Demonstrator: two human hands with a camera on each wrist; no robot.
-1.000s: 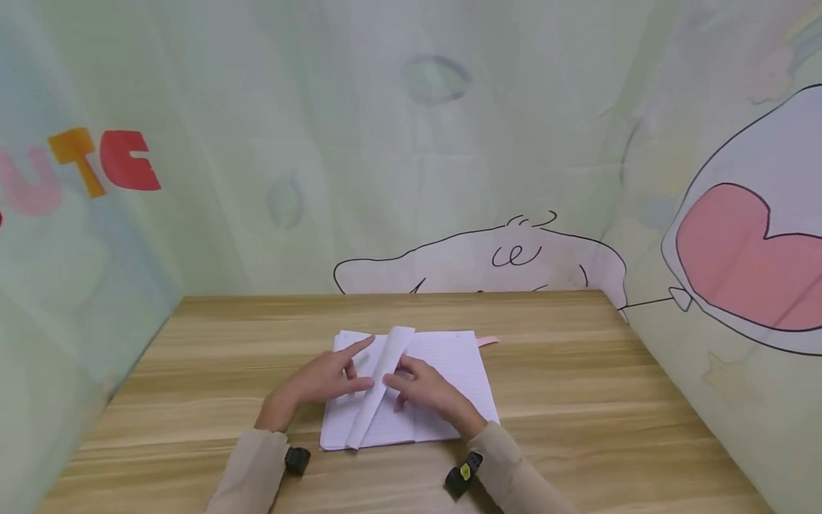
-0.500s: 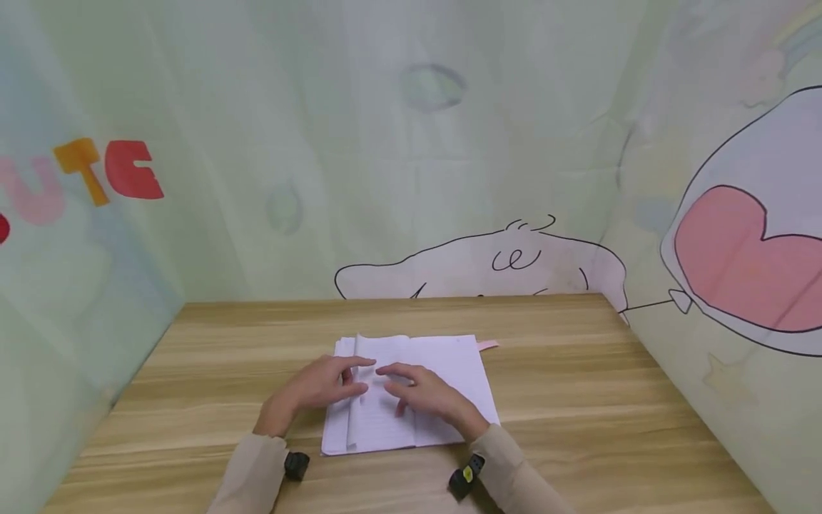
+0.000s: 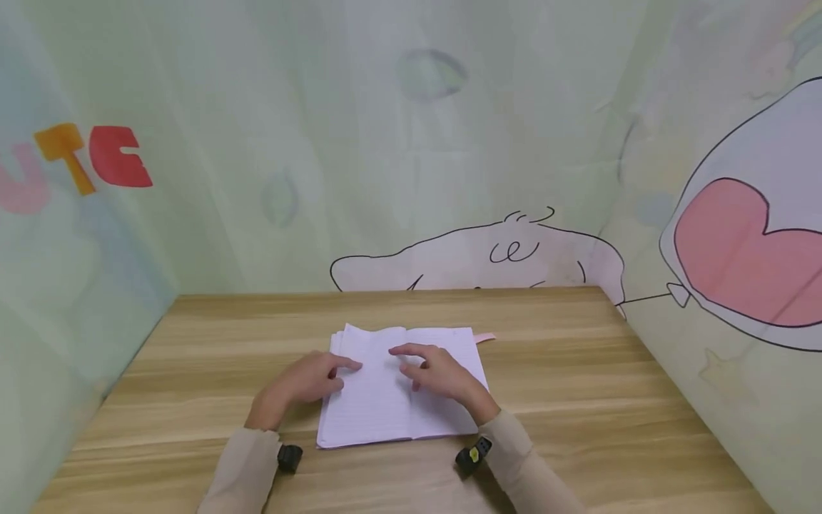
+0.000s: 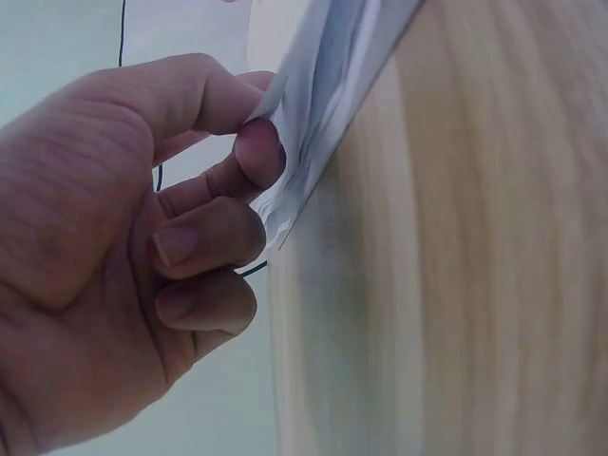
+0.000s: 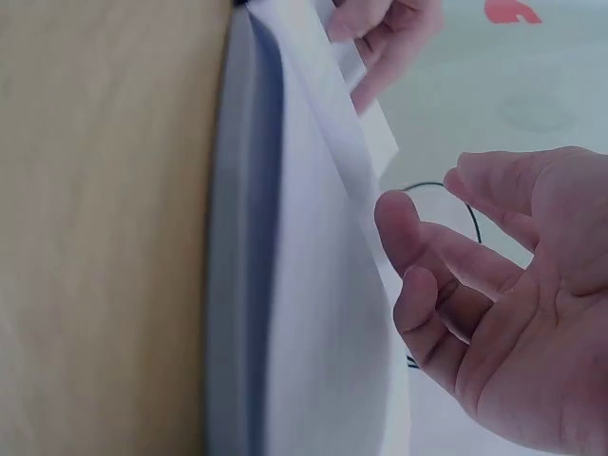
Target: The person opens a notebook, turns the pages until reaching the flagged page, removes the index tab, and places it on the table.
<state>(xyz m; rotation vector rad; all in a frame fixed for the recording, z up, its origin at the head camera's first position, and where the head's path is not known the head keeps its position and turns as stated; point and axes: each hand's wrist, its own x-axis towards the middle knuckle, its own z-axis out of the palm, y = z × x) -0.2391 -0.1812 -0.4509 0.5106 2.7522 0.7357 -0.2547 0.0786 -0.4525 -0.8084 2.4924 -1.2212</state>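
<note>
An open notebook (image 3: 392, 421) with lined white pages lies on the table in the head view. My left hand (image 3: 311, 378) is at its left side, the index finger stretched over the left page. Seen from the left wrist, the left hand (image 4: 142, 218) pinches the edge of a page (image 4: 328, 85) between thumb and index finger, its other fingers curled. My right hand (image 3: 443, 371) is over the notebook near the fold, fingers loosely bent. In the right wrist view the right hand (image 5: 513, 285) holds nothing and appears apart from the pages (image 5: 332, 313).
The notebook rests on a wood-grain table (image 3: 578, 392). A pink ribbon (image 3: 484, 338) sticks out at the notebook's upper right. Printed cloth (image 3: 289, 143) hangs behind the table and along both sides.
The page that stood raised and curled between the hands has swung over to the left and now lies nearly flat. My left hand has shifted slightly left, the right hand slightly right.
</note>
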